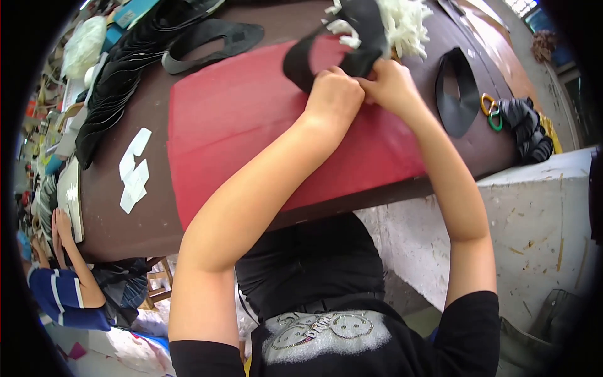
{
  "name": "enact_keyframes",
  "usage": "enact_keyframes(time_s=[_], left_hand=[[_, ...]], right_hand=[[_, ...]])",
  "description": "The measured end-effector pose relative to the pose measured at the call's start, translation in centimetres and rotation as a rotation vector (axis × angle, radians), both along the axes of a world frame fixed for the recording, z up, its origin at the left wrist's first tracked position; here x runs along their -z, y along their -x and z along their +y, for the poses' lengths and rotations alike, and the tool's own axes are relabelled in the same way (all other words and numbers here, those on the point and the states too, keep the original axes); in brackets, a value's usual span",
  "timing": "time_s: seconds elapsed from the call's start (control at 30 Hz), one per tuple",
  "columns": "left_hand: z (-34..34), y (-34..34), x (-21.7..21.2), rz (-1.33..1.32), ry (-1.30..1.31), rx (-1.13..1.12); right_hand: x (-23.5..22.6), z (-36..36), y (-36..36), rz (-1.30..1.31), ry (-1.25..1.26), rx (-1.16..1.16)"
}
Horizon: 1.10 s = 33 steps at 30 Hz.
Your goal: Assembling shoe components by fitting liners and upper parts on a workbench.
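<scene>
Far left: a co-worker's hand (63, 229) lies at the edge of a pale board, blue sleeve (59, 290) below. Next, a fanned stack of black pieces (116, 88) along the far left of the brown table (103, 232); nearer, angular white pieces (134, 171). A flat black cut-out (245, 38) lies beside the stack, near the far edge of the red sheet (232, 138).

Centre: left hand (336, 94) above the red sheet, fingers curled in, pinching the near edge of a looped black piece (370, 31). The piece extends beyond the knuckles, away from the body; blur and the turned hand probably conceal the exact fingertip contact. Right hand (391, 85) just beside the left, thumb and fingers pressed together on the same piece, at its near right side.

Right: white strips (408, 28) bunched beyond the right hand; a black oval cut-out (457, 116), well apart from the held piece; orange and green rings (496, 119) beside a gathered black bundle (527, 129).
</scene>
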State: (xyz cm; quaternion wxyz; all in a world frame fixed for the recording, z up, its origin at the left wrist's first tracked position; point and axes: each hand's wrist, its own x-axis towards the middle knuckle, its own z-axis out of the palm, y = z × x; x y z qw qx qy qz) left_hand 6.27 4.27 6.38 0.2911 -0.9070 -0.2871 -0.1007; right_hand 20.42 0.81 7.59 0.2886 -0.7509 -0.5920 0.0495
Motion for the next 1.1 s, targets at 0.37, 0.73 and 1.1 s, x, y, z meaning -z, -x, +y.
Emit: enact_keyframes(time_s=[0.37,0.73,1.1], left_hand=[[-3.3,25.7,-4.4,0.166,0.125,0.207],[-7.1,34.0,-2.3,-0.053,0.384,0.01],[-8.7,37.3,0.8,-0.212,0.521,0.033]], right_hand=[[-2.3,-3.5,12.0,-0.218,-0.269,-0.916],[0.3,-4.3,19.1,-0.311,-0.032,-1.068],[0.4,-4.4,22.4,-0.348,0.094,-1.204]])
